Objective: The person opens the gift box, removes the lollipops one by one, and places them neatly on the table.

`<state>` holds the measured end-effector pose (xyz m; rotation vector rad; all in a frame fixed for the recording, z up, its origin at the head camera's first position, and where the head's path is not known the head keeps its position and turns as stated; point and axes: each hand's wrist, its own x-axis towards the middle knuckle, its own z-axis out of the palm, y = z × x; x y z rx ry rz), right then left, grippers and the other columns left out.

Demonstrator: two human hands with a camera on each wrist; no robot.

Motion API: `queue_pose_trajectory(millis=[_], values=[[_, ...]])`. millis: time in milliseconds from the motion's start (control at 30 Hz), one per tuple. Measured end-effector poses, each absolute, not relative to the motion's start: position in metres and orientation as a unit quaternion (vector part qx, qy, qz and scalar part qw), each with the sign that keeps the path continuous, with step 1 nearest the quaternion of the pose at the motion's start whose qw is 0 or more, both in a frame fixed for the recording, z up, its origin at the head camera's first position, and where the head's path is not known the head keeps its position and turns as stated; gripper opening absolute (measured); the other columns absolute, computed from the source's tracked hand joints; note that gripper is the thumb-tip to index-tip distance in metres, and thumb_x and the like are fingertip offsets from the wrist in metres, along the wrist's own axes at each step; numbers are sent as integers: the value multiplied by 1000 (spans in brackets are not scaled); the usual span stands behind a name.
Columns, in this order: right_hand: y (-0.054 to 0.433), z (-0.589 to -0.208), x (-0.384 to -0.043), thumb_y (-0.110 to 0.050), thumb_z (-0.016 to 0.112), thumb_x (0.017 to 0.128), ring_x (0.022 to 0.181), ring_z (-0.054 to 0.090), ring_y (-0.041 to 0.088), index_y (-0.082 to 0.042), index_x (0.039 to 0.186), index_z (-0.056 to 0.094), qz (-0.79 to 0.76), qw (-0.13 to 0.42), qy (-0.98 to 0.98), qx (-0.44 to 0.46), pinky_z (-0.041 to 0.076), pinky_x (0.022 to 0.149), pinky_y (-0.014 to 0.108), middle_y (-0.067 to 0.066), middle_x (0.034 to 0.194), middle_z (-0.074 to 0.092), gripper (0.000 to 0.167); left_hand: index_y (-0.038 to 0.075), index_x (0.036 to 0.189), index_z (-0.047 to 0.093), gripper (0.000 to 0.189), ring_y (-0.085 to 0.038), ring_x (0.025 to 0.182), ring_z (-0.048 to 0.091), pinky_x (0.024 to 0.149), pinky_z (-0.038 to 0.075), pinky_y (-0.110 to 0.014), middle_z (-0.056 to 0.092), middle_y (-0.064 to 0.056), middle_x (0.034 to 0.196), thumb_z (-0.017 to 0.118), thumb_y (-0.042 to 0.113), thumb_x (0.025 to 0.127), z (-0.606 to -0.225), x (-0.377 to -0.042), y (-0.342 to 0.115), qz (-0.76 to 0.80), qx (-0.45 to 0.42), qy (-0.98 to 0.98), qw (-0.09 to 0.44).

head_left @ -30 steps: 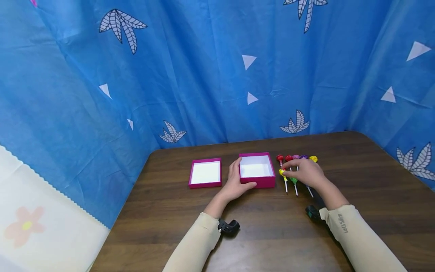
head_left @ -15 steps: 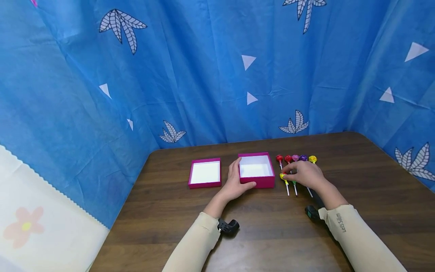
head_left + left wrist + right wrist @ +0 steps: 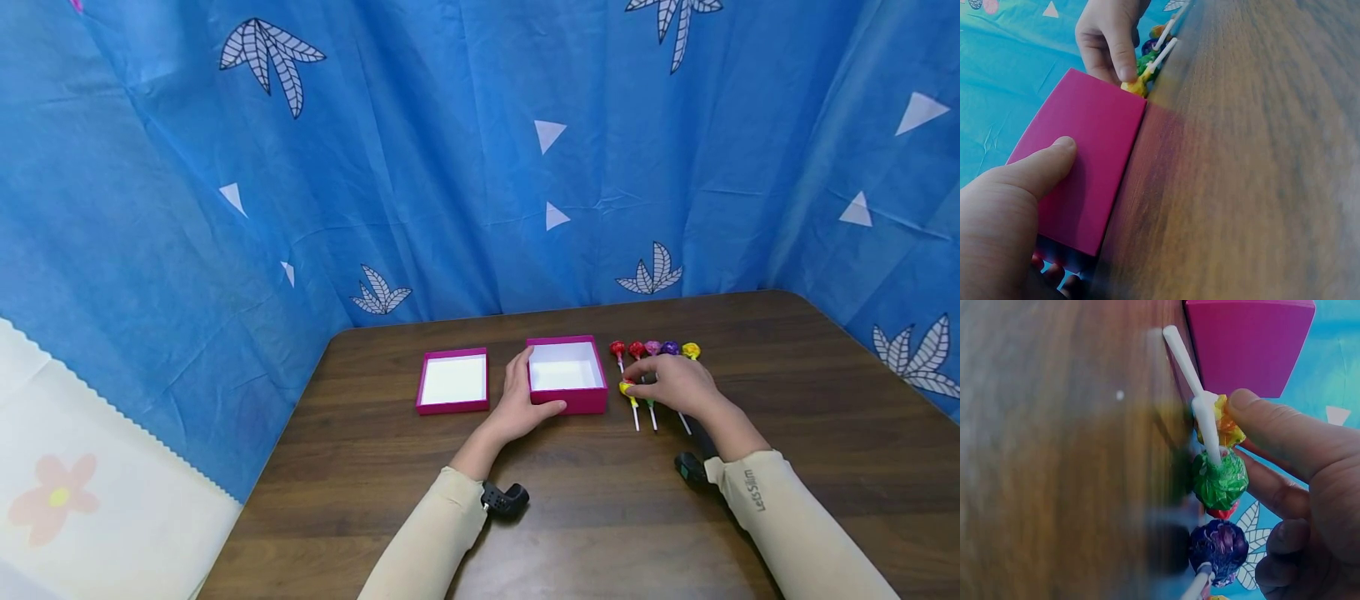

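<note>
My left hand (image 3: pixel 517 412) holds the open magenta box (image 3: pixel 581 402) at its left front corner, thumb on the front wall and fingers along the left side. The box has a white inside. To its right, my right hand (image 3: pixel 678 385) pinches the yellow-wrapped head of a lollipop (image 3: pixel 1135 86) between thumb and fingers; its white stick points toward me. Right beside it lies a green lollipop (image 3: pixel 1221 478), and then a dark purple one (image 3: pixel 1219 547). Fingers partly cover these in the head view.
A back row of lollipops, red (image 3: pixel 617 348), pink, purple (image 3: pixel 670 348) and yellow (image 3: pixel 691 351), lies beyond the right hand. Left of the box rests its magenta lid (image 3: pixel 452 408), white inside up. A blue curtain (image 3: pixel 465 167) hangs behind the wooden table (image 3: pixel 360 467).
The right hand has shifted the yellow lollipop slightly toward me and to the right, closer to the green one. The left hand and the box have stayed in place.
</note>
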<state>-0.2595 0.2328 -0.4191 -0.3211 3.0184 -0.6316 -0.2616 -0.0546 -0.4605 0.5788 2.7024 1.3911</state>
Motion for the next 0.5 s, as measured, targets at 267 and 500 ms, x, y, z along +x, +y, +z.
queue_pose_trajectory(millis=[267, 500], values=[[236, -419, -259, -47, 76, 84, 101, 62, 33, -24, 113, 75, -212, 9, 972, -100, 47, 67, 39, 15, 121, 71, 37, 24, 159, 4, 105, -27, 148, 22, 120, 32, -54, 10, -6, 165, 76, 41, 85, -459, -262, -53, 448, 184, 875, 23], [240, -422, -255, -41, 75, 88, 102, 63, 32, -22, 118, 73, -215, -31, 970, -106, 48, 65, 33, 13, 119, 72, 36, 24, 159, 5, 106, -28, 148, 22, 118, 33, -56, 11, -6, 164, 77, 41, 84, -464, -261, -50, 451, 185, 873, 20]])
